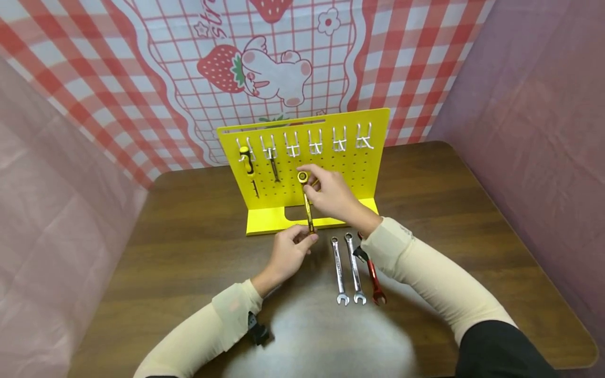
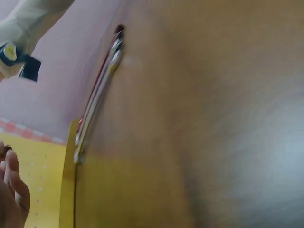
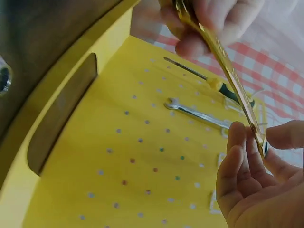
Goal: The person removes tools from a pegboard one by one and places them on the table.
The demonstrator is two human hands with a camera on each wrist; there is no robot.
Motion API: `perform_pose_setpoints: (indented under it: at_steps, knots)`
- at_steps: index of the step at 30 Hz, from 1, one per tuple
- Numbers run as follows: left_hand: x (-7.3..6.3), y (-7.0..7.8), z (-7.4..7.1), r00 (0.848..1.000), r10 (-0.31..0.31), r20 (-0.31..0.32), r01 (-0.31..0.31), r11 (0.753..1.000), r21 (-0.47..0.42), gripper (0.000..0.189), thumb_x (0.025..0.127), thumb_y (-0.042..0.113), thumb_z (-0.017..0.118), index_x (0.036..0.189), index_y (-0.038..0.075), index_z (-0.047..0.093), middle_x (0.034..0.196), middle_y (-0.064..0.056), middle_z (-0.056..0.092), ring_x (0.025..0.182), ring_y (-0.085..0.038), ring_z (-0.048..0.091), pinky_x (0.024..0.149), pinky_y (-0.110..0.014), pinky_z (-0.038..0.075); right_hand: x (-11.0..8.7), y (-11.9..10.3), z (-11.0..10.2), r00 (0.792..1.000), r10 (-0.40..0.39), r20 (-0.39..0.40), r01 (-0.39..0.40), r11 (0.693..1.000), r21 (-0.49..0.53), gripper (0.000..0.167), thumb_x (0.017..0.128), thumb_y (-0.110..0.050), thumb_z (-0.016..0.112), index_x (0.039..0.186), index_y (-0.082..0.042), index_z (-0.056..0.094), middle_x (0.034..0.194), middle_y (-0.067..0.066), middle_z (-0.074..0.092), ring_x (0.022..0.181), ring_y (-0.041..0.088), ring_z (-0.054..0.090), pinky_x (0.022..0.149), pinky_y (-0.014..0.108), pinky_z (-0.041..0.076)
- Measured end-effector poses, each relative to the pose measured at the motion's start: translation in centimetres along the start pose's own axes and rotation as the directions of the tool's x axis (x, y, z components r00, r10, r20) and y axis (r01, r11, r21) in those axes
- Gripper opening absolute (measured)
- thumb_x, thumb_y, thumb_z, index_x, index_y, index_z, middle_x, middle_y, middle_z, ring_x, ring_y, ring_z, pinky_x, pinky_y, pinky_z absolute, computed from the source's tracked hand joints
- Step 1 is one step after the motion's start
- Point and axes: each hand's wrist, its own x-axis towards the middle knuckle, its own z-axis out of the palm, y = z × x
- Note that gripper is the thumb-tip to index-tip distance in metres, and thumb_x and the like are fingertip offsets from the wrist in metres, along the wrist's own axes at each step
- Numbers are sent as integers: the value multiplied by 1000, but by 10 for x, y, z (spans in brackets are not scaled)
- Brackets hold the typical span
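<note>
A gold combination wrench (image 1: 308,210) stands nearly upright between both hands, in front of the yellow pegboard (image 1: 331,168). My left hand (image 1: 289,249) pinches its lower end. With thumb and fingers my right hand (image 1: 331,193) holds the ring end at the top. In the right wrist view the gold wrench (image 3: 232,78) runs slantwise from the left hand (image 3: 223,19) down to the right hand (image 3: 256,185). The left wrist view catches only part of the left hand (image 2: 14,190) at its edge, and the wrench is mostly hidden there.
A yellow-and-black screwdriver (image 1: 247,160) and a small silver wrench (image 1: 274,169) hang on the two leftmost hooks. Several white hooks (image 1: 315,142) line the board's top. Two silver wrenches (image 1: 339,270) and a red wrench (image 1: 374,278) lie on the wooden table (image 1: 189,262), beneath the right forearm.
</note>
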Motion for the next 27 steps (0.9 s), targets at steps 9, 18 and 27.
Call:
perform_pose_setpoints:
  at_steps: [9, 18, 27]
  knots:
    - [-28, -2, 0, 988, -84, 128, 60, 983, 175, 17, 83, 8, 82, 94, -1, 72, 72, 2, 66, 59, -5, 52, 55, -22, 46, -17, 25, 18, 963, 196, 187, -213, 974, 75, 32, 98, -7, 62, 130, -7, 62, 81, 4, 68, 55, 18, 54, 49, 29, 42]
    - [-51, -1, 2, 951, -210, 226, 137, 944, 301, 25, 80, 14, 86, 95, 1, 70, 68, 7, 67, 60, 0, 56, 65, -24, 51, -38, 54, 34, 876, 348, 334, -401, 910, 103, 25, 94, -4, 64, 119, -1, 63, 78, 12, 70, 75, 35, 69, 57, 30, 49]
    - [-64, 3, 3, 917, -291, 271, 179, 910, 374, 23, 77, 17, 88, 81, 9, 67, 66, 8, 69, 57, 0, 58, 58, -24, 47, -53, 57, 48, 850, 383, 362, -442, 892, 94, 22, 90, 0, 66, 112, -1, 64, 65, 11, 65, 61, 26, 64, 53, 26, 43]
